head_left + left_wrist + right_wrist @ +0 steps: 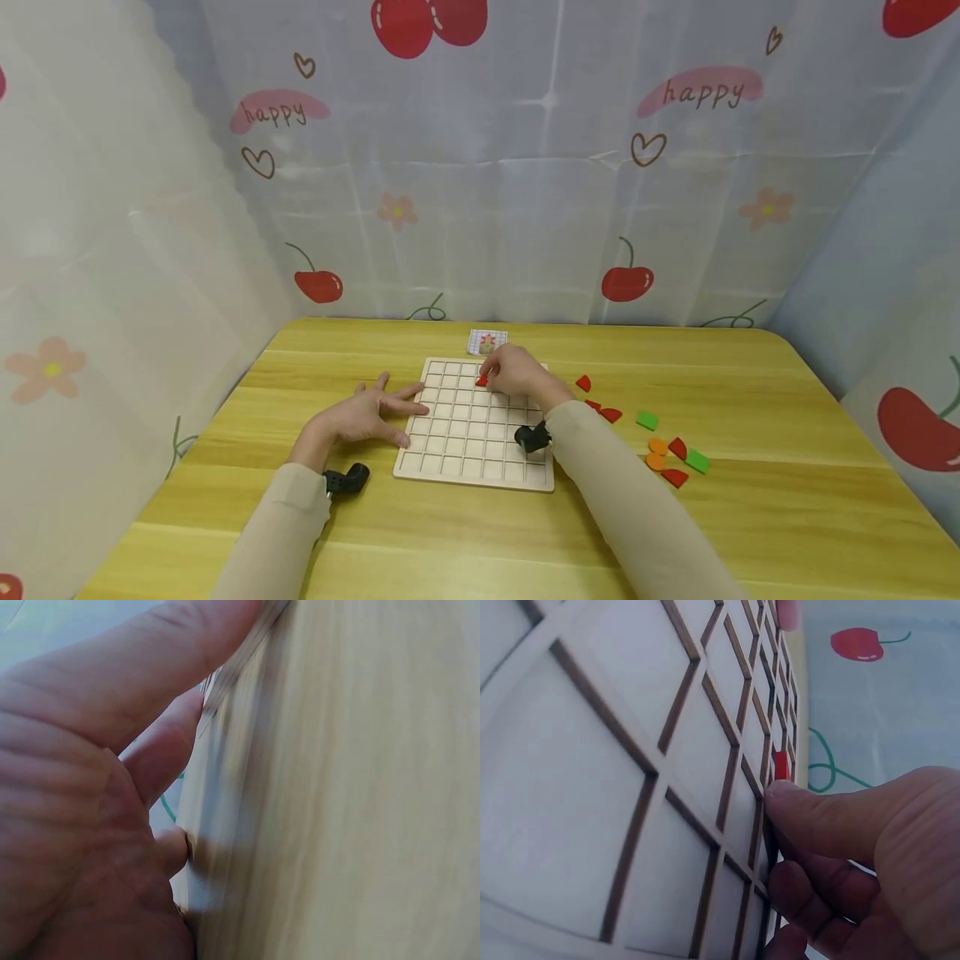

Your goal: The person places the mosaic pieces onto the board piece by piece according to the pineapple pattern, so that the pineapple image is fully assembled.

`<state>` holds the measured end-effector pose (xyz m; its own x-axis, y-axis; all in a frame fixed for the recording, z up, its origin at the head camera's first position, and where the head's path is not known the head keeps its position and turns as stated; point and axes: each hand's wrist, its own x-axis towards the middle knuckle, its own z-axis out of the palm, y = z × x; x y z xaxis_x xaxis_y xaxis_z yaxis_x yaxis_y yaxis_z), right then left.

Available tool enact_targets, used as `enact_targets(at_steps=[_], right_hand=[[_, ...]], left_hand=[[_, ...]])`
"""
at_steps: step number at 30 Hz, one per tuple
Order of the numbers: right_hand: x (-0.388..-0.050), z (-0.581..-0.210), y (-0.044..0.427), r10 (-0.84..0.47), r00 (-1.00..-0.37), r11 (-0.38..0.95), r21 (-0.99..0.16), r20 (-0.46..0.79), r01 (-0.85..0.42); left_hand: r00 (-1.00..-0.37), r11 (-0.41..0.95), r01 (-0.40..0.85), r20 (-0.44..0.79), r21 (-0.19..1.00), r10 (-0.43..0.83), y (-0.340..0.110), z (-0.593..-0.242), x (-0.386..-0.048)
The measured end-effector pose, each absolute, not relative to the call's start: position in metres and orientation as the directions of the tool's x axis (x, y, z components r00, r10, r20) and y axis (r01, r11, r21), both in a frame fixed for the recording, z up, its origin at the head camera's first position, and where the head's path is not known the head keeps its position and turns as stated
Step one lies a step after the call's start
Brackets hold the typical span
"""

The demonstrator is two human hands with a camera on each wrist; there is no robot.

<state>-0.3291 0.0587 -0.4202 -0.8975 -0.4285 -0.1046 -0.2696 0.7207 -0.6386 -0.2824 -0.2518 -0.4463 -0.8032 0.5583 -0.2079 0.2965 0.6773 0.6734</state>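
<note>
And here's the right hand (pixel 514 371) over the far rows of the board (pixel 472 447), pinching one red piece (pixel 781 764) between thumb and finger, low at the grid. A tip grip like that probably suits setting a small flat thing within a single square; whether it's seated, I can't tell. Over on the other side, the left hand (pixel 367 414) is spread wide, fingertips and thumb at the board's left edge, likely to keep it from sliding.

Just past the far edge lies the card (pixel 487 342), picture up, presumably there to be glanced at. Loose pieces sit on the bench (pixel 450 542) to the right, handy for the right hand, I'd say. The count there: five reds (pixel 611 415), two greens (pixel 648 420), two oranges (pixel 656 462). With the pinched one, that's six reds in sight. One board, one card.
</note>
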Motion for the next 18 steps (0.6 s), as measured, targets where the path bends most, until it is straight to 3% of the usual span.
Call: enact_targets(at_steps=[18], right_hand=[[-0.3221,-0.4125,0.0591,-0.44,-0.891,0.732,-0.619,-0.112,-0.284]], left_hand=[[-0.807,0.675,0.295,-0.203,0.676,0.555,-0.2517,-0.447,-0.2827]])
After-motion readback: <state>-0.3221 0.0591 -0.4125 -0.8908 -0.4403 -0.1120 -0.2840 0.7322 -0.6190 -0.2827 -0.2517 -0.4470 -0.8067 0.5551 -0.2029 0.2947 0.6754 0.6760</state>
